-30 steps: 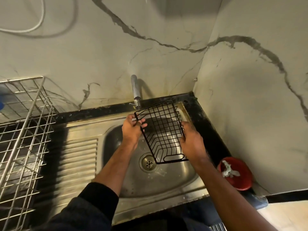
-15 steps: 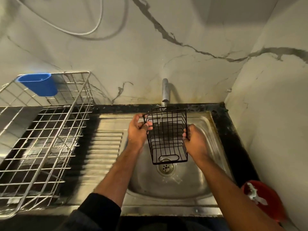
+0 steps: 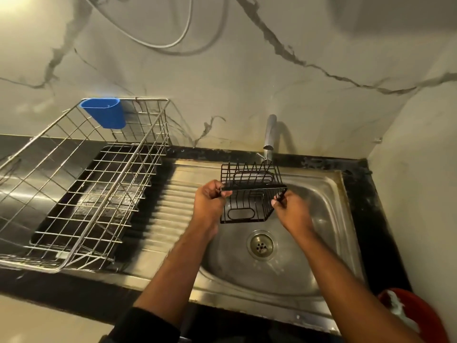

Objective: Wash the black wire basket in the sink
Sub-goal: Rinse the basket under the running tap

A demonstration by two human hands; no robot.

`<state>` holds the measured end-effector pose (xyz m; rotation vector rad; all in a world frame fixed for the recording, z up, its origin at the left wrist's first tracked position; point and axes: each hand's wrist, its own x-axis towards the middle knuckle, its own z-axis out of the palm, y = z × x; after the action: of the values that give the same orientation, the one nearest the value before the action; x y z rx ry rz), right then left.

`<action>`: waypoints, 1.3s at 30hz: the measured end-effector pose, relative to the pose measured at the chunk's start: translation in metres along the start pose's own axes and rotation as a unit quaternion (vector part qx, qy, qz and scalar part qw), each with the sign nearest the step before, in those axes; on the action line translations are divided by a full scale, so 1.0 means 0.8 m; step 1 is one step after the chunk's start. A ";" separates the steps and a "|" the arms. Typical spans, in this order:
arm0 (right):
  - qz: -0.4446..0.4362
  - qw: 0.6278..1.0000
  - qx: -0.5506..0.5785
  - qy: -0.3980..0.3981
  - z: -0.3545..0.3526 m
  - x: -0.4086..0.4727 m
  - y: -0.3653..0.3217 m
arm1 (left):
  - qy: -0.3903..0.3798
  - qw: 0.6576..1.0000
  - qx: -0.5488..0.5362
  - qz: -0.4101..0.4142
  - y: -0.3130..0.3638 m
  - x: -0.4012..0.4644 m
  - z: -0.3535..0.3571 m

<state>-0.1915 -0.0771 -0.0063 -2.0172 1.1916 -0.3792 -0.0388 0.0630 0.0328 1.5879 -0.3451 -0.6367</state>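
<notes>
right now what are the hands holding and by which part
The black wire basket, above the sink: left hand pinches its left rim corner, right hand its right rim corner.

One black wire basket [image 3: 249, 194], two hands, one sink [image 3: 329, 243], one dish rack [image 3: 81, 184], one blue cup [image 3: 103, 112]

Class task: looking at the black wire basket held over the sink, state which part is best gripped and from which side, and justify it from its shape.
Grip the black wire basket by its top rim, one hand on each short end, as left hand and right hand do: the rim is thickest.
</notes>
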 end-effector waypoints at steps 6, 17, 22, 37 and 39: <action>-0.051 0.998 -0.010 0.036 -0.018 -0.014 -0.019 | -0.005 1.000 -0.004 0.007 -0.007 -0.015 0.002; -0.016 0.994 -0.065 0.082 -0.046 -0.025 -0.028 | -0.080 0.996 0.026 0.029 0.006 -0.025 0.011; -0.010 0.989 -0.070 0.132 -0.065 -0.044 -0.022 | -0.160 0.987 0.010 -0.018 0.021 -0.037 0.027; 0.017 0.983 0.004 0.184 -0.101 -0.076 0.036 | -0.364 0.929 0.031 -0.060 0.023 -0.062 0.047; 0.019 0.987 0.001 0.157 -0.105 -0.074 0.032 | -0.294 0.952 0.012 -0.086 0.023 -0.063 0.055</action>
<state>-0.2873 -0.0726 0.0388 -1.9790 1.4150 -0.6984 -0.1022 0.0535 0.0602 1.4348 -0.6595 -1.2498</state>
